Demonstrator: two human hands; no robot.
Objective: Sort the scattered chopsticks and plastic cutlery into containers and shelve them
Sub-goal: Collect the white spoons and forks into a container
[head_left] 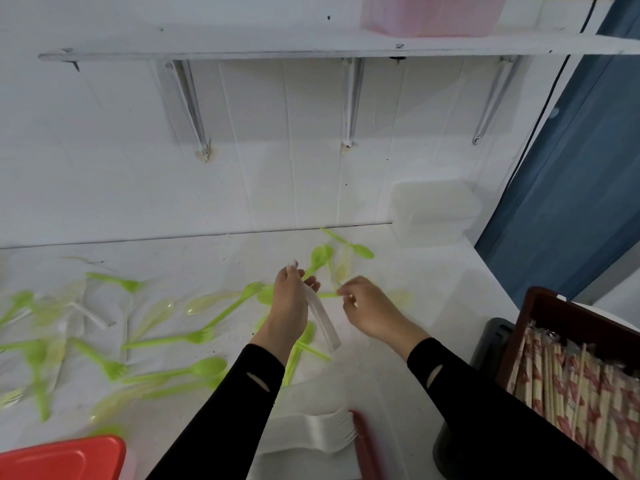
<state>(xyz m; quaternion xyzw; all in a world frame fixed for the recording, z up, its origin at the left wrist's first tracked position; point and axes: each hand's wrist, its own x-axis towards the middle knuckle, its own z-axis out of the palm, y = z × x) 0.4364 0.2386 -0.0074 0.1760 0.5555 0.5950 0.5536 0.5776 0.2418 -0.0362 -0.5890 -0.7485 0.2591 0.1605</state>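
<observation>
White cutlery (322,318) fills curled left fingers (289,277); right fingers (346,292) pinch one scattered green piece (327,295).

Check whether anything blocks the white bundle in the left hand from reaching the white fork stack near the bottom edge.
Nothing visible blocks it. The left hand grips the white bundle above the table. Only loose green cutlery lies flat under the path down to the white fork stack.
</observation>
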